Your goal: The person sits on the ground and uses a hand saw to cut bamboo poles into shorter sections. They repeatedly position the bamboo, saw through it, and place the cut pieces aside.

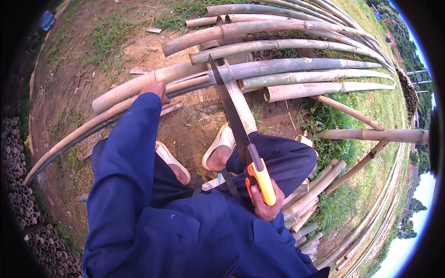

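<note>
Bamboo pole (pixel 139 85), pale and long, lies across the bare dirt at the far side of the head view, curving from the lower left up toward the stack of bamboo poles (pixel 296 46) at the far right. A hand saw (pixel 234 120) with a dark blade and an orange handle (pixel 262 180) reaches away from the person, its tip resting on the pole just right of centre, beside a node.

The right hand (pixel 264 201) is curled fast around the orange handle, fingers wrapped underneath. The left hand (pixel 156 88), at the end of a blue sleeve (pixel 125 153), presses down on the pole to the left of the blade; its fingers are mostly hidden behind the wrist, so I cannot tell whether they wrap the pole or lie flat on it. Two feet in light slippers (pixel 218 148) are planted on the dirt between the knees, near the pole.

For a clean cut, I judge the blade should stay square to the pole and run in long, even strokes, with little downward force. The steadying hand looks well clear of the teeth and should remain so, bearing down firmly so the round pole does not roll. Easing pressure near the underside would help avoid splintering.

Short cut bamboo pieces (pixel 310 194) lie heaped at the near right, and stacked bamboo ends (pixel 18 185) show at the left edge.
</note>
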A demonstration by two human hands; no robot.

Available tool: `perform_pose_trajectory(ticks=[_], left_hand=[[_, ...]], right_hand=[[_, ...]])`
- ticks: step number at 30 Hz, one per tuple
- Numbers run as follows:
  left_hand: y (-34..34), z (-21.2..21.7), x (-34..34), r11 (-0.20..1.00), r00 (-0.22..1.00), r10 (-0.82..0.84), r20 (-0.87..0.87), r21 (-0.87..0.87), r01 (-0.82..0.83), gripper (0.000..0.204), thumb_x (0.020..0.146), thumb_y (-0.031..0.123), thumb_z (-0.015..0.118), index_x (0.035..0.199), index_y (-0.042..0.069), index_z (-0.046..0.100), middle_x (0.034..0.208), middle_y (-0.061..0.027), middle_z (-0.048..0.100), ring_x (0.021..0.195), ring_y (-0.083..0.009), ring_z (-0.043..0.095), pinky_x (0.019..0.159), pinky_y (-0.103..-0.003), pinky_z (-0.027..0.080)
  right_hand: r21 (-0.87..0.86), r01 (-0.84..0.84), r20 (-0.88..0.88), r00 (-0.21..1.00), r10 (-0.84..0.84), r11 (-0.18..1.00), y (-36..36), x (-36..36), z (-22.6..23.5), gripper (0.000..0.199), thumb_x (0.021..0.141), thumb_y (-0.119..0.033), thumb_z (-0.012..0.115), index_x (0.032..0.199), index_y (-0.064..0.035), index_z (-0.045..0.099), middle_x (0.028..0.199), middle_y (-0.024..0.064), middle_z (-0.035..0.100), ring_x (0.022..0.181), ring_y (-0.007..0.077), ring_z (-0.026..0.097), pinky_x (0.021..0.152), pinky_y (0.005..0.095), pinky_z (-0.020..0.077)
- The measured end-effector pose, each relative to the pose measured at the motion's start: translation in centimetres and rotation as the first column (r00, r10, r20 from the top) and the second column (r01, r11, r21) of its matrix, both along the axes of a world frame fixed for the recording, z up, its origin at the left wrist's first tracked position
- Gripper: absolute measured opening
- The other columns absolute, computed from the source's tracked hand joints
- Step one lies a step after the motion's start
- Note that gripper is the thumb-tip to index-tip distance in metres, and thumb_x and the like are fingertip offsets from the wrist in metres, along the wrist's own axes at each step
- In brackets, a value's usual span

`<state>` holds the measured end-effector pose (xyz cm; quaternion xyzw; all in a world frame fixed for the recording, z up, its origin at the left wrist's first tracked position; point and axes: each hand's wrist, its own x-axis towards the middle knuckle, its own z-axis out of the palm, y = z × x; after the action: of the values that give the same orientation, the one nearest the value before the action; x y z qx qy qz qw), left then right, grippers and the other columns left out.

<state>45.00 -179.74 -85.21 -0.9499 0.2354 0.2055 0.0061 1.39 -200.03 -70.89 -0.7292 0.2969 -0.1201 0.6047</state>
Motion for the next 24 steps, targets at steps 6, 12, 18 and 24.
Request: perform_pose_trajectory(ticks=[6, 12, 18, 24], left_hand=[[-0.4, 1.0, -0.3, 1.000, 1.000, 0.003, 0.009, -0.002, -0.003, 0.061, 0.075, 0.035, 0.085, 0.123, 0.004, 0.063, 0.108, -0.0226, 0.074, 0.105, -0.0406, 0.071, 0.092, -0.050, 0.057], [-0.5, 1.1, -0.5, 1.000, 1.000, 0.006, 0.013, -0.015, -0.005, 0.058, 0.075, 0.035, 0.085, 0.118, 0.003, 0.064, 0.109, -0.0228, 0.074, 0.106, -0.0401, 0.071, 0.093, -0.049, 0.056], [-0.1, 1.1, -0.1, 1.000, 1.000, -0.008, 0.026, -0.010, 0.008, 0.058, 0.074, 0.035, 0.085, 0.119, 0.004, 0.065, 0.108, -0.0220, 0.074, 0.104, -0.0401, 0.072, 0.093, -0.049, 0.056], [-0.6, 1.2, -0.1, 1.000, 1.000, -0.004, 0.011, 0.016, 0.004, 0.059, 0.074, 0.034, 0.084, 0.122, 0.005, 0.065, 0.110, -0.0224, 0.074, 0.105, -0.0397, 0.072, 0.093, -0.049, 0.056]], right_hand=[[-0.180, -0.154, -0.038, 0.988, 0.150, 0.972, -0.3, 1.1, -0.1, 0.020, 0.091, -0.005, 0.077, 0.108, 0.0029, 0.069, 0.080, 0.0075, 0.070, 0.066, 0.0144, 0.067, 0.064, 0.0287, 0.0511], [-0.163, -0.204, -0.072, 0.978, 0.194, 0.965, -0.4, -1.7, -0.4, 0.021, 0.092, -0.005, 0.076, 0.110, 0.0039, 0.069, 0.079, 0.0086, 0.070, 0.063, 0.0166, 0.066, 0.062, 0.0302, 0.0513], [-0.044, -0.186, -0.060, 0.981, 0.183, 0.982, -0.2, 1.5, -1.3, 0.024, 0.094, -0.004, 0.074, 0.116, 0.0035, 0.069, 0.088, 0.0114, 0.073, 0.071, 0.0170, 0.069, 0.068, 0.0304, 0.0532], [-0.081, -0.213, -0.109, 0.973, 0.204, 0.974, -0.5, 0.3, -1.3, 0.030, 0.091, -0.002, 0.074, 0.120, 0.0038, 0.070, 0.086, 0.0136, 0.073, 0.075, 0.0158, 0.070, 0.071, 0.0285, 0.0538]])
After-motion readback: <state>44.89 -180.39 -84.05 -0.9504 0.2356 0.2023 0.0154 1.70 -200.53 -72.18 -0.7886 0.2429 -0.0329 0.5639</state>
